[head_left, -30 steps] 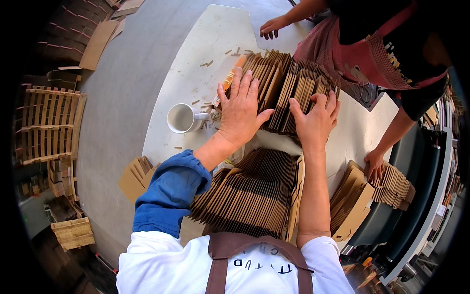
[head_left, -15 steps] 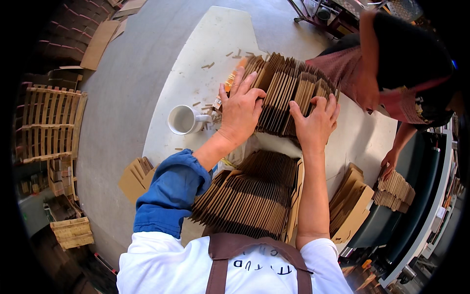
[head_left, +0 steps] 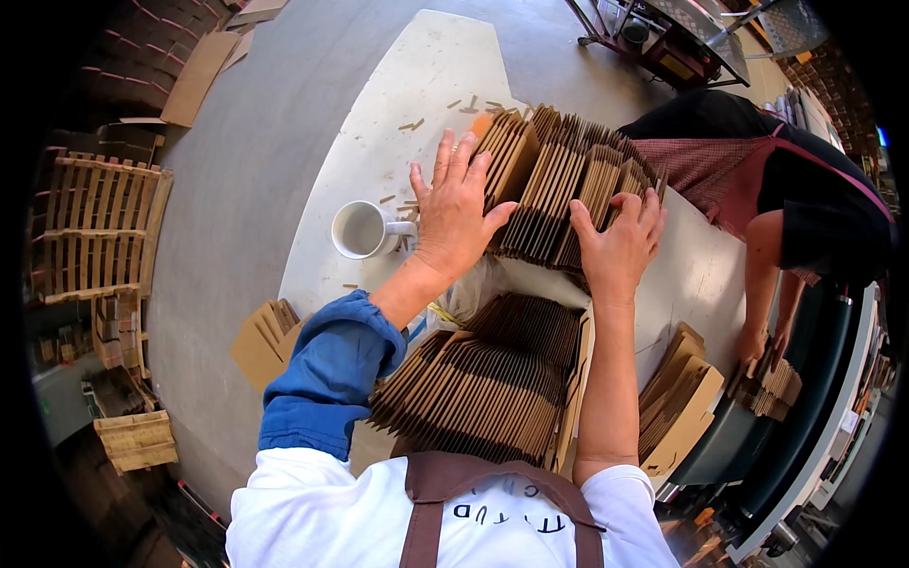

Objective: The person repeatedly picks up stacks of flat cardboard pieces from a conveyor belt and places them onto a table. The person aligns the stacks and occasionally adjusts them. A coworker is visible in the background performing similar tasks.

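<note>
My left hand (head_left: 451,222) is open with its fingers spread, at the left end of a row of folded brown cardboard pieces (head_left: 547,194). The pieces stand on edge, packed side by side on the white table (head_left: 431,80). My right hand (head_left: 615,248) rests against the near side of that row, thumb and fingers apart and bent, closed round nothing that I can see. Closer to me, under and between my forearms, more upright cardboard pieces (head_left: 473,388) fill a cardboard box, whose right wall (head_left: 574,388) shows.
A white mug (head_left: 358,230) stands left of my left hand, near cardboard scraps (head_left: 412,124). Flat cardboard pieces (head_left: 677,402) lie at right. A co-worker's hands (head_left: 757,346) hold a cardboard bundle (head_left: 772,386) by a dark roller machine (head_left: 805,369). Wooden pallets (head_left: 99,227) stand far left.
My left hand has opened wider and lifted its fingers off the row's left end. My right hand has hardly moved. The co-worker has bent lower, with both hands now at the bundle.
</note>
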Action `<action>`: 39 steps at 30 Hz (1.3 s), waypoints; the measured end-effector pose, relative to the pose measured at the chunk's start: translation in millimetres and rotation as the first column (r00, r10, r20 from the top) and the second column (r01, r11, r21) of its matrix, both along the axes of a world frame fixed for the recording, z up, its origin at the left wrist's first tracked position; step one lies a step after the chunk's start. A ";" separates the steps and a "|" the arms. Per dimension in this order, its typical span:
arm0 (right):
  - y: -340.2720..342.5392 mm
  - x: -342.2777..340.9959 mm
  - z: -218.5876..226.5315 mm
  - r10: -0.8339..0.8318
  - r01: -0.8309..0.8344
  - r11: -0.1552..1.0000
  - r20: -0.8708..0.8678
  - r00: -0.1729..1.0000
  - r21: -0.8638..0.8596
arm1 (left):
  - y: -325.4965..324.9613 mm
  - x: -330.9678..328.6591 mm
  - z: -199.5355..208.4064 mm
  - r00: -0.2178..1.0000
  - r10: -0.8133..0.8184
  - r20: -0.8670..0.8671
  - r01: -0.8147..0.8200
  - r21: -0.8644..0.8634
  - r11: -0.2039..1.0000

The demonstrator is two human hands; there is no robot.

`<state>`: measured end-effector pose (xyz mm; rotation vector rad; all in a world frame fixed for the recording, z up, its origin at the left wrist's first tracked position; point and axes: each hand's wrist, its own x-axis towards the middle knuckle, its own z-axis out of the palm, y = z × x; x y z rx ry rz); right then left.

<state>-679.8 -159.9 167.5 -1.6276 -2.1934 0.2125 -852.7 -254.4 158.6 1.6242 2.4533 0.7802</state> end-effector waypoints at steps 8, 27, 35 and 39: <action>0.4 0.2 -0.1 0.000 0.000 1.000 0.003 1.000 0.006 | 1.0 0.2 -0.9 1.000 -0.004 0.000 0.004 0.011 1.000; 0.2 -0.2 1.2 0.000 0.000 1.000 -0.004 1.000 -0.005 | 0.9 -0.4 -3.5 1.000 -0.014 0.003 0.014 0.026 1.000; 0.1 0.5 0.6 0.004 -0.004 1.000 -0.009 1.000 -0.003 | 2.3 -1.4 -6.0 1.000 0.009 0.021 -0.009 0.025 1.000; 0.4 1.2 -0.4 0.003 -0.003 1.000 -0.009 1.000 -0.003 | 4.4 -2.3 -4.4 0.997 0.017 0.078 -0.020 0.032 0.999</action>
